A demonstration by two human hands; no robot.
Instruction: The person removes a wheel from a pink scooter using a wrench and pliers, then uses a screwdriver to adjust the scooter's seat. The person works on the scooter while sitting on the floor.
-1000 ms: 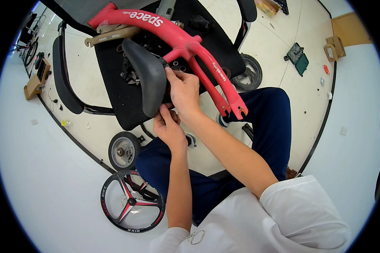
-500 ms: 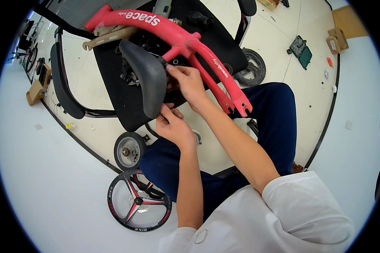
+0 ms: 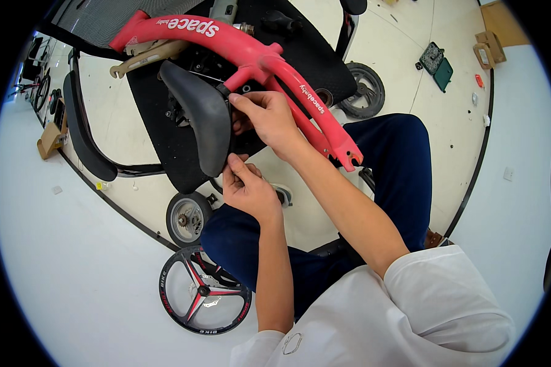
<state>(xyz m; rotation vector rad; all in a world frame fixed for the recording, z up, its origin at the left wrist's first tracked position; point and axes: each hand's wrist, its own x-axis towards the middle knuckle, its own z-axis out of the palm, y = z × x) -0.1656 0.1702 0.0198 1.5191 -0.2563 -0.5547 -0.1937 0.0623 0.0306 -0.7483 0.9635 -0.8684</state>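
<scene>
A black bicycle saddle (image 3: 196, 113) lies on a chair seat, against the tube of a pink bicycle frame (image 3: 251, 58). My right hand (image 3: 272, 122) is closed beside the saddle's right edge. Its thumb tip is near the joint between saddle and frame, and its other fingers curl out of sight below. Lower down, near the saddle's front-facing tip, my left hand (image 3: 251, 192) has thumb and fingers pinched together. What either hand holds, if anything, is hidden or too small to make out.
The black chair seat (image 3: 153, 131) bears a beige fork-like part (image 3: 147, 58) and dark metal parts. A small wheel (image 3: 188, 219) and a three-spoke wheel (image 3: 205, 290) are at left. Another wheel (image 3: 364, 90) stands right of the chair. A green tool case (image 3: 438, 67) lies open beyond.
The saddle, frame and chair appear slightly further left in the view. My left hand's thumb is a little further from the saddle's tip; my right hand stays by the joint.
</scene>
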